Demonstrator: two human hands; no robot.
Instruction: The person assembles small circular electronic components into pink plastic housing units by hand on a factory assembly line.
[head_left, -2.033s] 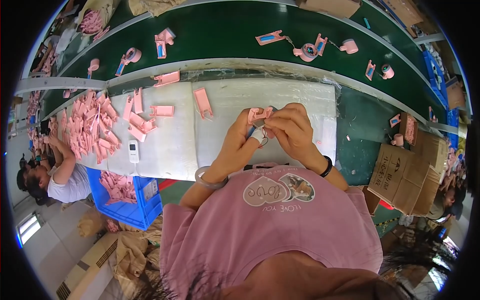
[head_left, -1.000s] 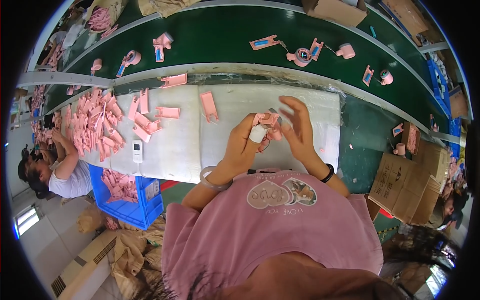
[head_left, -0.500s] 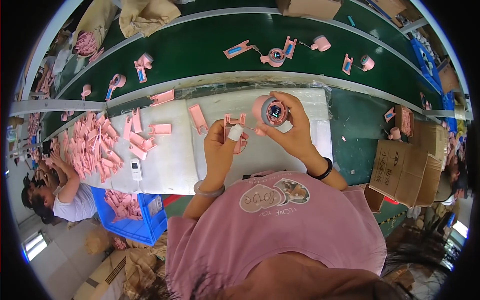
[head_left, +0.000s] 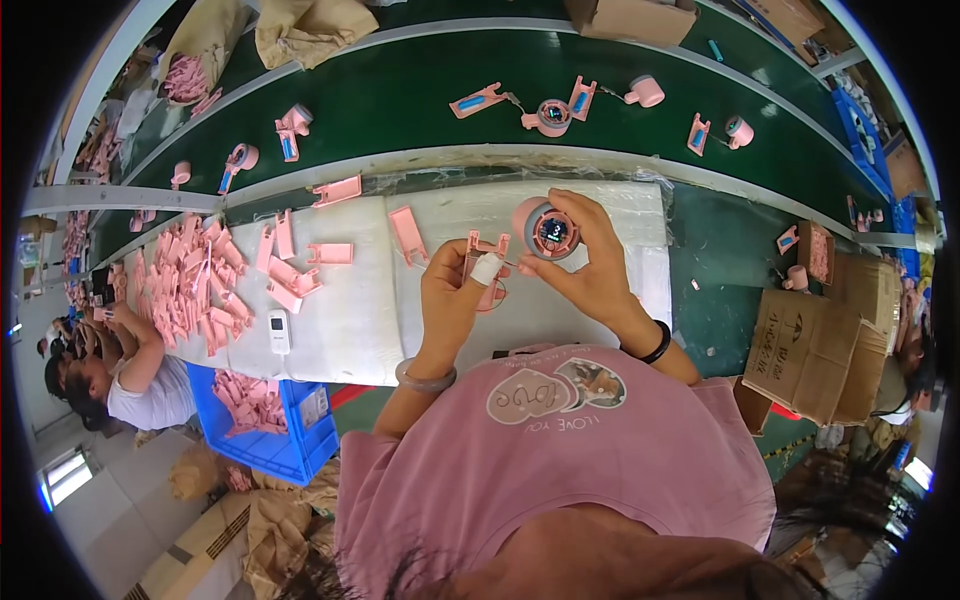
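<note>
Over the white padded work surface, my left hand [head_left: 450, 300] pinches a pink plastic handle shell [head_left: 488, 243]. A white wrap covers its thumb. My right hand [head_left: 598, 262] is closed round a pink round housing [head_left: 551, 232] with a grey ring; its open face shows a circuit board. A thin wire runs between the two pieces, and a reddish wire loop hangs below the shell. Where the wire ends is hidden by my fingers. A loose pink shell [head_left: 408, 235] lies just left of my left hand.
A heap of pink shells [head_left: 185, 280] and a small white device [head_left: 279, 332] lie to the left, above a blue crate [head_left: 315, 440]. Beyond, a green conveyor [head_left: 400, 110] carries wired pink assemblies [head_left: 548, 118]. Cardboard boxes [head_left: 805, 350] stand right. Another person [head_left: 145, 385] sits far left.
My left hand has moved slightly right with the shell, closer to the round housing. Both hands keep their holds. The whole view has shifted a little.
</note>
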